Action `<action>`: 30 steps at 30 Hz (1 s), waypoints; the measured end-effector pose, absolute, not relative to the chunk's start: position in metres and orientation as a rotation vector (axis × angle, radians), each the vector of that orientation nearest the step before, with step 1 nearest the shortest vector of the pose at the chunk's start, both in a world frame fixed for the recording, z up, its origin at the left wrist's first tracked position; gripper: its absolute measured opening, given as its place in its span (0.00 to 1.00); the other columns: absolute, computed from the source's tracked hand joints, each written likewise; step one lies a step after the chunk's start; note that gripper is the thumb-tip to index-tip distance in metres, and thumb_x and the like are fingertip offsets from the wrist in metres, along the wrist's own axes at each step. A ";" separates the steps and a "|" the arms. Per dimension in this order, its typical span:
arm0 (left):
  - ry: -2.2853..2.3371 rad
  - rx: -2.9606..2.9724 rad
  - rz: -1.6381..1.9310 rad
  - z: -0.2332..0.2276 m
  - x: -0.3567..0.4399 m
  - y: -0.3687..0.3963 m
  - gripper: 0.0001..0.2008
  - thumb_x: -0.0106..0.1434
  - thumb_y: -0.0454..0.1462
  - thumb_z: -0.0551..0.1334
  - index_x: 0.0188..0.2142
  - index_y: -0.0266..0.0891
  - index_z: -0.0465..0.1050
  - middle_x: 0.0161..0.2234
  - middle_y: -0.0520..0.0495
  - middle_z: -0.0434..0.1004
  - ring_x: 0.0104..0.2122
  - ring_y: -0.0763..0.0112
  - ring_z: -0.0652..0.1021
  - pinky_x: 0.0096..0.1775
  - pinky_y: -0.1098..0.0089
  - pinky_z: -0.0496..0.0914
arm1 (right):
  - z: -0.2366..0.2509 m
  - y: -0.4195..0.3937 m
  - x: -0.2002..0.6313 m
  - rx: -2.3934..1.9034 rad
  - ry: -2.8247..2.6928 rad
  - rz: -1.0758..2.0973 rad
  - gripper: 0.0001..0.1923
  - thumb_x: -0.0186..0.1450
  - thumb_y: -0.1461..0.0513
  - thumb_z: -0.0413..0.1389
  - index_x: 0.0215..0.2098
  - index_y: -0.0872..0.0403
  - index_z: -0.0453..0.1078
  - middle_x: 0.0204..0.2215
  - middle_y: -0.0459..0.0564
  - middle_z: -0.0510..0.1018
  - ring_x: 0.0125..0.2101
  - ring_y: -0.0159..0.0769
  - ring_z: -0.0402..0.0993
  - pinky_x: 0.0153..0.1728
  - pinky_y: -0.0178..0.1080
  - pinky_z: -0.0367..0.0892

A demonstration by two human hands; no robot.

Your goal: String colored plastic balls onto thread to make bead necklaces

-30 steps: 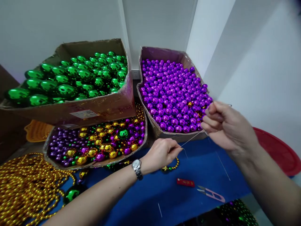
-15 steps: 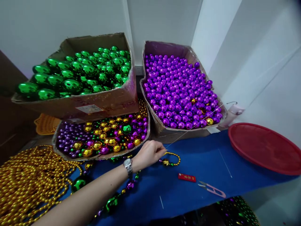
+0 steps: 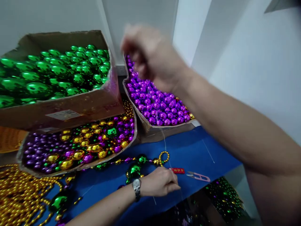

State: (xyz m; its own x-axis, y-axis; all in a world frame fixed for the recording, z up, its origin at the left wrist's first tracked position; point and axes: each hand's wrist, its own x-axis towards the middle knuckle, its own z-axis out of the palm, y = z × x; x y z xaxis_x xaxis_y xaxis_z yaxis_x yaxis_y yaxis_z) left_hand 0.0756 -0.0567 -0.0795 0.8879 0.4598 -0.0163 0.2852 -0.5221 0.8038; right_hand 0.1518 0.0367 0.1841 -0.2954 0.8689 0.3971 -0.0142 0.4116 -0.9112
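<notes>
Head view: the left hand (image 3: 160,185), fingers pinched together on a thin thread (image 3: 164,141) at six o'clock on the blue tabletop (image 3: 199,153); the right hand (image 3: 150,56), blurred at twelve, seems closed on its upper end. A hard tug could snap it, scattering the bead strand (image 3: 141,160).

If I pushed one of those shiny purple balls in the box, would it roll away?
Probably yes: the purple balls look round and glossy, so one would likely roll and feel slippery. Packed tightly inside the cardboard box, it likely wouldn't travel far. They look hollow and light, though that can't be confirmed.
</notes>
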 end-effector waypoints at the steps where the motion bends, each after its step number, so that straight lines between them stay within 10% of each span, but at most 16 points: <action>1: 0.539 2.057 0.275 -0.079 0.076 -0.058 0.13 0.62 0.42 0.57 0.27 0.38 0.73 0.26 0.48 0.75 0.27 0.72 0.72 0.30 0.75 0.64 | 0.166 0.034 0.144 -0.639 -2.099 0.911 0.33 0.59 0.59 0.25 0.41 0.69 0.66 0.21 0.30 0.63 0.24 0.06 0.66 0.29 0.26 0.53; 4: 0.650 1.699 0.358 -0.076 0.073 -0.057 0.16 0.62 0.46 0.57 0.28 0.35 0.72 0.23 0.51 0.69 0.23 0.76 0.67 0.26 0.75 0.62 | 0.108 0.023 0.142 -0.691 -2.754 0.725 0.09 0.55 0.61 0.57 0.24 0.62 0.71 0.19 0.34 0.70 0.27 0.18 0.71 0.34 0.29 0.62; 6: 0.733 1.450 0.413 -0.074 0.069 -0.055 0.17 0.60 0.48 0.58 0.29 0.35 0.71 0.21 0.54 0.64 0.20 0.78 0.63 0.23 0.76 0.58 | 0.078 0.015 0.155 -0.902 -2.834 0.566 0.12 0.45 0.64 0.67 0.15 0.59 0.69 0.20 0.42 0.73 0.31 0.32 0.72 0.38 0.39 0.65; 12: 0.852 0.954 0.688 -0.066 0.061 -0.054 0.16 0.55 0.47 0.65 0.26 0.34 0.68 0.18 0.58 0.60 0.15 0.84 0.55 0.18 0.77 0.49 | 0.034 -0.014 0.223 -1.279 -2.726 -0.068 0.11 0.67 0.60 0.51 0.36 0.57 0.73 0.41 0.57 0.73 0.45 0.45 0.65 0.45 0.49 0.58; 17: 0.866 0.943 0.776 -0.063 0.057 -0.049 0.16 0.54 0.44 0.66 0.23 0.33 0.69 0.17 0.56 0.62 0.16 0.83 0.59 0.19 0.78 0.54 | -0.014 -0.046 0.247 -1.231 -2.576 0.491 0.11 0.69 0.57 0.48 0.42 0.53 0.70 0.32 0.46 0.76 0.32 0.31 0.72 0.34 0.32 0.63; 26: 0.914 1.103 0.740 -0.059 0.038 -0.042 0.13 0.56 0.41 0.65 0.37 0.33 0.77 0.29 0.44 0.78 0.22 0.76 0.72 0.26 0.73 0.67 | -0.035 -0.072 0.240 -1.112 -2.473 0.615 0.11 0.69 0.61 0.47 0.32 0.52 0.68 0.28 0.46 0.72 0.29 0.31 0.67 0.32 0.34 0.59; 30: 0.845 1.344 0.811 -0.053 0.033 -0.044 0.16 0.60 0.38 0.62 0.47 0.38 0.74 0.30 0.46 0.77 0.24 0.76 0.71 0.28 0.74 0.67 | -0.039 -0.065 0.233 -1.213 -2.079 0.907 0.09 0.68 0.58 0.48 0.44 0.50 0.66 0.30 0.44 0.72 0.26 0.28 0.67 0.29 0.32 0.61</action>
State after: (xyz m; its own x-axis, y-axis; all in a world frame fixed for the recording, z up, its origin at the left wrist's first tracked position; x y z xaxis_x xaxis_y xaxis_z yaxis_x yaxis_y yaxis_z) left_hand 0.0327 -0.0437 -0.0533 0.4777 0.8772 -0.0484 -0.0121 0.0616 0.9980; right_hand 0.2327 -0.0650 -0.0392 -0.4328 0.8921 0.1294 0.5122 0.3615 -0.7791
